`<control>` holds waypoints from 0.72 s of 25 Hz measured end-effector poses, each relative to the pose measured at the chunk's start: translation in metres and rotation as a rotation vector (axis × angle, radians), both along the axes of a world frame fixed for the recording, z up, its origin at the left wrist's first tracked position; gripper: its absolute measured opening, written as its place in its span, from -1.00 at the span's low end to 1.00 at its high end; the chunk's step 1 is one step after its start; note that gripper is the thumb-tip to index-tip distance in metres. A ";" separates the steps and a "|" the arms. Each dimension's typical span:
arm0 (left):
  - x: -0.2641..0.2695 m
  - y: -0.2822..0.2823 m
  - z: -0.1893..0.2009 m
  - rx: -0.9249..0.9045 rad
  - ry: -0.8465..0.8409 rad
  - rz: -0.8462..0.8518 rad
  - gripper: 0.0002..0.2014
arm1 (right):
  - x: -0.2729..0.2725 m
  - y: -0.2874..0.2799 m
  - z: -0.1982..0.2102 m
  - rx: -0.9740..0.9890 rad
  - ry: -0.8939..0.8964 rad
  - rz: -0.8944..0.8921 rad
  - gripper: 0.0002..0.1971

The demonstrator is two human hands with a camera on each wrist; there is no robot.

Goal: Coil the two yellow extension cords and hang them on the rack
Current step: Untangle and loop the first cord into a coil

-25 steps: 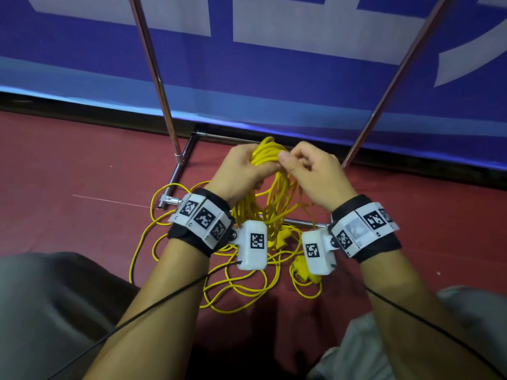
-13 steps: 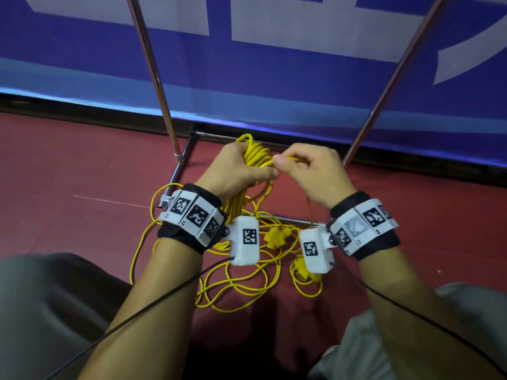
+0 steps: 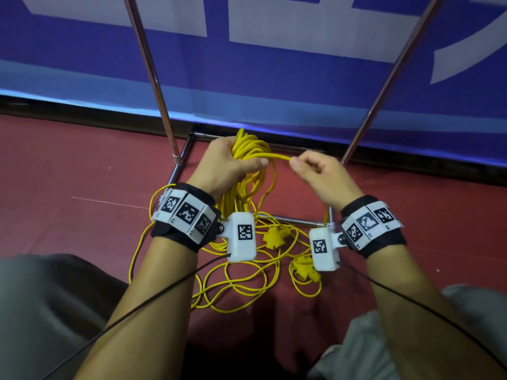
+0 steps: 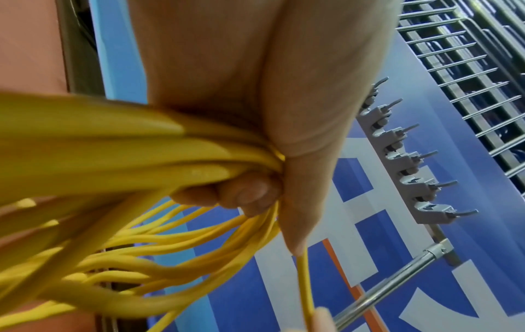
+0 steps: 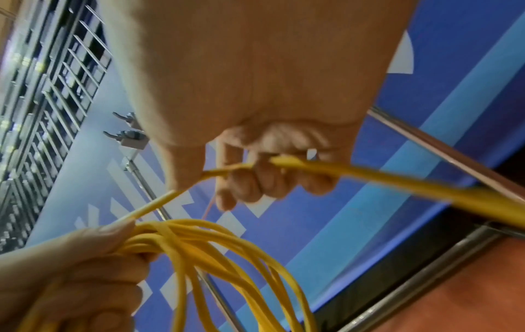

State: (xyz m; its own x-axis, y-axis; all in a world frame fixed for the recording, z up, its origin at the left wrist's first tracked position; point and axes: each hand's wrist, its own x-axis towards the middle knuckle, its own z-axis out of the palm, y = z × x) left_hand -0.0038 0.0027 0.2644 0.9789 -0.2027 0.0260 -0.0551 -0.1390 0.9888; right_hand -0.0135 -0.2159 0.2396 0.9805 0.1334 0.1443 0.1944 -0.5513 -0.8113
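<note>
My left hand (image 3: 231, 164) grips a bundle of several loops of yellow extension cord (image 3: 248, 149), thumb pressed over the strands (image 4: 199, 161). One strand runs from that bundle to my right hand (image 3: 310, 167), which pinches it between thumb and curled fingers (image 5: 255, 166). The hands are a short way apart. Loose yellow cord (image 3: 241, 283) with yellow plugs (image 3: 275, 237) lies tangled on the red floor below my wrists. The rack's row of grey hooks (image 4: 409, 161) shows high above in the left wrist view.
Two chrome uprights (image 3: 149, 72) (image 3: 384, 89) and the rack's base bars (image 3: 290, 219) stand on the red floor (image 3: 68, 174) ahead. A blue and white banner (image 3: 274, 64) hangs behind. My knees (image 3: 49, 311) are at the lower corners.
My right hand has drawn away from the left to the right, pulling a short strand of cord taut between them. The left hand keeps its grip on the coil.
</note>
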 end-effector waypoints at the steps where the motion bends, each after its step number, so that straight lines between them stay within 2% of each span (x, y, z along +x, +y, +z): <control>1: 0.001 0.002 -0.001 0.028 0.000 -0.019 -0.71 | 0.000 0.001 0.006 -0.009 -0.080 -0.025 -0.62; 3: 0.000 0.000 -0.002 0.100 -0.017 -0.057 -0.66 | -0.002 0.012 0.018 -0.055 -0.168 -0.005 -0.68; 5: -0.004 -0.008 -0.002 0.156 -0.034 -0.075 -0.75 | -0.005 0.025 0.026 -0.073 -0.200 0.033 -0.71; 7: -0.007 -0.012 0.001 0.150 -0.047 -0.052 -0.87 | -0.006 0.032 0.026 -0.077 -0.206 0.067 -0.65; 11: -0.004 -0.005 0.005 -0.057 0.031 0.062 -0.85 | -0.003 0.015 0.003 -0.227 0.041 0.092 -0.45; 12: -0.003 -0.002 0.006 -0.090 0.044 0.093 -0.84 | -0.003 0.009 -0.002 -0.202 0.086 0.075 -0.42; 14: -0.001 0.004 0.006 -0.103 0.062 0.119 -0.82 | -0.003 0.002 -0.003 -0.021 0.074 0.009 -0.46; 16: 0.000 0.008 0.005 -0.052 0.063 0.090 -0.82 | -0.002 0.001 0.008 0.116 -0.070 -0.073 -0.58; 18: 0.000 0.007 0.003 0.029 0.059 0.056 -0.83 | 0.000 0.004 0.020 0.173 -0.188 -0.130 -0.64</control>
